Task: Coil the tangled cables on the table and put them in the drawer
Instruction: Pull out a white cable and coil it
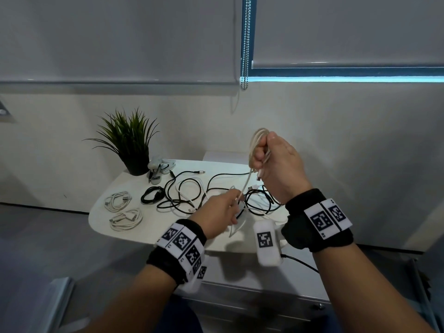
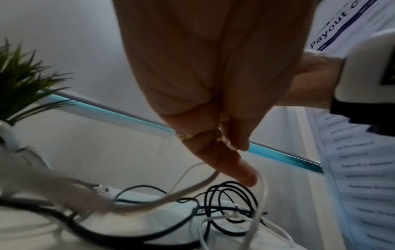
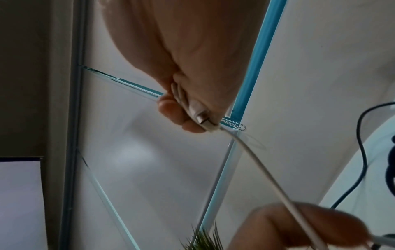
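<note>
My right hand (image 1: pixel 264 157) is raised above the table and grips a partly wound coil of white cable (image 1: pixel 255 140). In the right wrist view a USB plug (image 3: pixel 202 117) sticks out of that fist. A loose strand (image 1: pixel 246 186) runs down from the coil to my left hand (image 1: pixel 231 204), which pinches it just over the table; the left wrist view shows its fingertips (image 2: pixel 245 175) with the cable (image 2: pixel 192 187) passing by them. A tangle of black and white cables (image 1: pixel 192 191) lies on the white table (image 1: pixel 101 219) under both hands.
Two coiled white cables (image 1: pixel 117 200) (image 1: pixel 126 219) and a coiled black one (image 1: pixel 152 195) lie at the table's left. A potted plant (image 1: pixel 134 145) and small grey gadgets (image 1: pixel 159 168) stand at the back. A white drawer unit (image 1: pixel 240 296) sits below the front edge.
</note>
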Demonstrator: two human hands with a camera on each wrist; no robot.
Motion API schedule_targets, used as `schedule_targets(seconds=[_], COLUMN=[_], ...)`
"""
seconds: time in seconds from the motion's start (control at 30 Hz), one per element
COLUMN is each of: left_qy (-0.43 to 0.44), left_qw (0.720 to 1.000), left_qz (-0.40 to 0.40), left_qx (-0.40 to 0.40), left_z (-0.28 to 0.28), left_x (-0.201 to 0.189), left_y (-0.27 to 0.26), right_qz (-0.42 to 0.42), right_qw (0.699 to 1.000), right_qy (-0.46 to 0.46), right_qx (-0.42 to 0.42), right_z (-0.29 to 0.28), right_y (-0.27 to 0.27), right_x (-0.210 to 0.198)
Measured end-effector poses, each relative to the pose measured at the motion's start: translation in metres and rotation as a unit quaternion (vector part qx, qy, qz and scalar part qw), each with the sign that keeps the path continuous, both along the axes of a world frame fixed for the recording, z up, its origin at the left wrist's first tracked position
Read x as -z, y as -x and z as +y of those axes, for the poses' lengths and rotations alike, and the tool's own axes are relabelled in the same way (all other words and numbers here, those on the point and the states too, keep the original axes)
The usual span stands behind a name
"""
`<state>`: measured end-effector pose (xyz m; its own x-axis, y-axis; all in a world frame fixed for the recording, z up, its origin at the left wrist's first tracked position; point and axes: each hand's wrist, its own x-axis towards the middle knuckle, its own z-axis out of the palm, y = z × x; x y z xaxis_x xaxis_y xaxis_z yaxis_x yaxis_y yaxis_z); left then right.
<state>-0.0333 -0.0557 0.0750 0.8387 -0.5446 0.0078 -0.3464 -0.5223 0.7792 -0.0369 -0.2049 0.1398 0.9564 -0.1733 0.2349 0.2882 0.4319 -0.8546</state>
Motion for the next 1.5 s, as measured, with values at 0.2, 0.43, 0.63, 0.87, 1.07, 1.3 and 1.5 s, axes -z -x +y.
schedule_targets(seconds=[0.2,0.43,0.63,0.87,1.07,1.3,1.5], left_qy=[0.007,0.036,0.117,0.176,0.215,0.26,0.317], left_qw=[0.998,0.986,0.968,0.983,0.976,0.963,0.945], left_qz=[0.039,-0.163,-0.209,-0.029,-0.026,-0.012,0.032], left_qx=[0.054,0.001,-0.083,-0.046,-0.034,-0.065,-0.077], left_z=[0.003,0.015,0.032,0.032,0.023,0.022,0.022], left_x=[-0.009,-0.038,-0.051,-0.044,-0.043,-0.045,-0.042], left_y=[0.013,0.002,-0.016,-0.016,-0.006,-0.009,-0.006], right_qz=[-0.015,0.039,0.077,0.065,0.04,0.065,0.066], right_qw=[0.946,0.829,0.857,0.943,0.946,0.932,0.95], right_qy=[0.295,0.557,0.507,0.302,0.319,0.345,0.304], right_qx=[0.132,0.031,-0.057,-0.122,-0.032,-0.095,-0.018], right_z=[-0.007,-0.003,0.002,0.01,0.004,-0.003,-0.004], right_y=[-0.003,0.005,0.02,0.024,0.017,0.016,0.012], right_x=[0.011,0.018,0.008,0.003,0.006,0.006,0.006])
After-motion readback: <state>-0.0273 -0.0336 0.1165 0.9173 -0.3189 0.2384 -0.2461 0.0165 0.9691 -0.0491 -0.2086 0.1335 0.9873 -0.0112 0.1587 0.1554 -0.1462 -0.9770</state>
